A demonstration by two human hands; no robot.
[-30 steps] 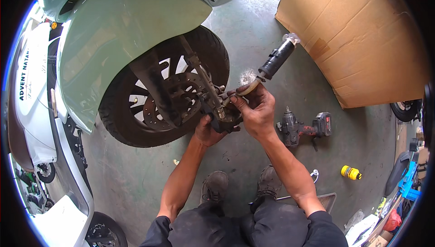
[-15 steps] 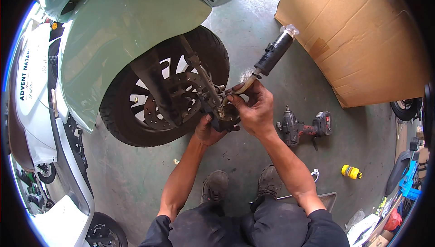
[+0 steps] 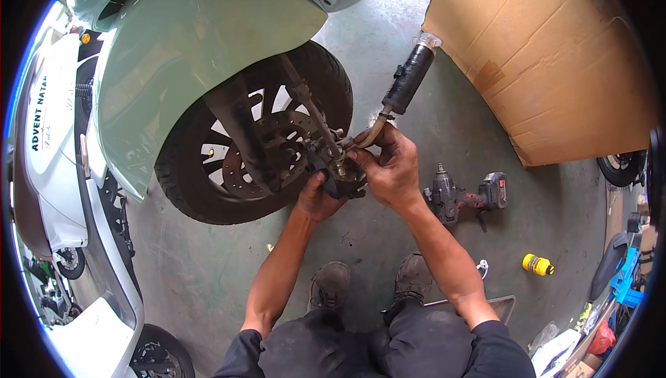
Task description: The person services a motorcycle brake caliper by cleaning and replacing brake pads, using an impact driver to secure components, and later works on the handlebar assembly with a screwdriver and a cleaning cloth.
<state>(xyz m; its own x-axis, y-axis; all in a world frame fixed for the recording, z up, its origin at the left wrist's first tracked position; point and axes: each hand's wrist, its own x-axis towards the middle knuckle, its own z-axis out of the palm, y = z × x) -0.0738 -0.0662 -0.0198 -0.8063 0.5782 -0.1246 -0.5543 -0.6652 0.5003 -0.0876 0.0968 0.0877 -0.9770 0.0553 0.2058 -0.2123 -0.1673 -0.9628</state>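
Note:
Beside the scooter's front wheel point(image 3: 182, 170), my left hand point(image 3: 319, 200) is closed around the underside of a dark brake caliper point(image 3: 345, 187). The fingers of my right hand point(image 3: 392, 170) pinch a short clear hose point(image 3: 377, 130) against a fitting on the caliper. From the hose's upper end rises a syringe point(image 3: 411, 76) wrapped in black tape, tilted up and to the right. The perforated brake disc point(image 3: 236, 163) sits inside the wheel, under a pale green fender point(image 3: 187, 52). My fingers hide the hose's lower end.
A cordless impact wrench point(image 3: 461, 198) lies on the floor right of my right forearm. Farther right is a small yellow bottle point(image 3: 538, 264). A large cardboard box point(image 3: 541, 59) stands at the upper right. Another white scooter point(image 3: 62, 156) is parked at the left.
The syringe has swung a little to the left and stands slightly steeper. Both hands stay at the caliper almost unmoved.

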